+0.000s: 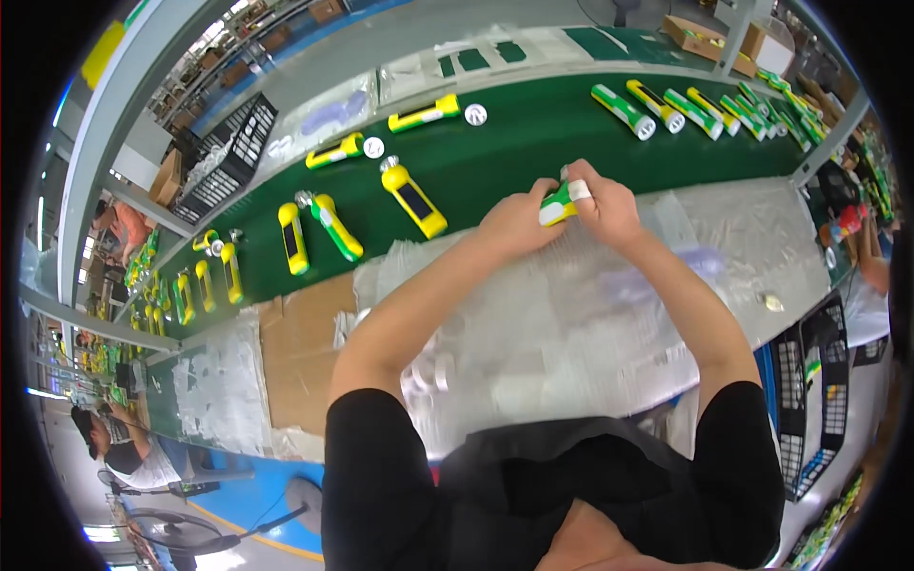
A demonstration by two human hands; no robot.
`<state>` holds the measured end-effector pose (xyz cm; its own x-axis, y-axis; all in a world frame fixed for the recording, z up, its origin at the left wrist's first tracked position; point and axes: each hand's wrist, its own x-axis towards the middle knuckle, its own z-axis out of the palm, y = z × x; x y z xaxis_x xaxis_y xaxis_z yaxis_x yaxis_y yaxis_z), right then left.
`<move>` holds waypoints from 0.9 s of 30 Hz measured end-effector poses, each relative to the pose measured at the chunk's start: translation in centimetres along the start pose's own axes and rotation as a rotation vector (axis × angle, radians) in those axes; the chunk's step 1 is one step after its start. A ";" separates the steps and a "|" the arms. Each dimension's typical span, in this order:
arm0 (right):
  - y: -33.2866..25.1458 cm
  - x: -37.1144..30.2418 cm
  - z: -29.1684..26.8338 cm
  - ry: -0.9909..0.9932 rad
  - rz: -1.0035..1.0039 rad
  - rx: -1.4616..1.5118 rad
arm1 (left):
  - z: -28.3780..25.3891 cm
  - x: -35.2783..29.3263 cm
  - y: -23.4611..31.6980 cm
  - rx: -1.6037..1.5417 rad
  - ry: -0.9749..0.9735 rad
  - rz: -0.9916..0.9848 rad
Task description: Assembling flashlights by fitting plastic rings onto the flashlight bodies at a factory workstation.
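Both my hands are closed round one green, white and yellow flashlight [555, 210] above the near edge of the green conveyor belt. My left hand [517, 225] grips its lower left side. Wrapped over its upper right end is my right hand [606, 207], with a white band on one finger. The fingers cover much of the flashlight, and its head is hidden. Left of my hands lies a yellow flashlight with a dark panel [415, 200], its lamp end pointing away from me. Beyond it, another yellow and green flashlight [424, 113] rests beside a loose round lamp head [475, 115].
Several finished-looking flashlights [700, 112] lie in a row at the far right of the belt [533, 133]. More stand leftward along it. A plastic-covered bench [533, 333] with cardboard [309, 352] lies under my arms. Black crates [228, 157] and metal posts [742, 38] flank the belt. Other people work at both sides.
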<state>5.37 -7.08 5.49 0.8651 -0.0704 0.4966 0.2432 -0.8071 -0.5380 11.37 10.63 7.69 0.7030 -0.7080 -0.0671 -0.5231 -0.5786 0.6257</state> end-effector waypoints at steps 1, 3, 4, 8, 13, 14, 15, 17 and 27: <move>0.8 1.3 0.9 0.074 -0.029 -0.001 | -1.0 1.9 -1.4 0.007 0.000 -0.006; 4.4 5.0 2.5 0.232 0.075 0.056 | -2.9 5.7 -5.2 0.054 0.277 0.380; 5.6 6.8 2.4 0.279 0.144 0.062 | -4.7 7.9 -7.7 0.218 0.383 0.357; 14.5 11.1 3.1 0.301 0.385 -0.054 | -11.2 15.1 -16.9 0.576 0.478 -0.042; 14.3 11.5 4.4 0.242 0.010 -0.581 | -14.0 18.5 -26.2 0.847 0.412 -0.176; 12.9 11.1 4.3 0.258 -0.045 -0.531 | -14.1 19.1 -26.2 0.839 0.373 -0.192; 10.4 10.6 4.2 0.262 -0.135 -0.457 | -14.2 18.9 -26.1 0.833 0.338 -0.217; 7.7 8.7 4.1 0.065 -0.015 -0.104 | -12.5 18.3 -23.1 0.908 0.422 -0.105; -3.0 2.8 4.1 0.061 0.462 1.080 | -2.1 -1.2 -2.1 0.114 0.466 0.430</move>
<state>8.83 -2.48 5.73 0.9531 -0.2783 0.1189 0.1827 0.2158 -0.9592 12.63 13.56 8.13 0.5412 -0.6510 0.5323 -0.8348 -0.3400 0.4330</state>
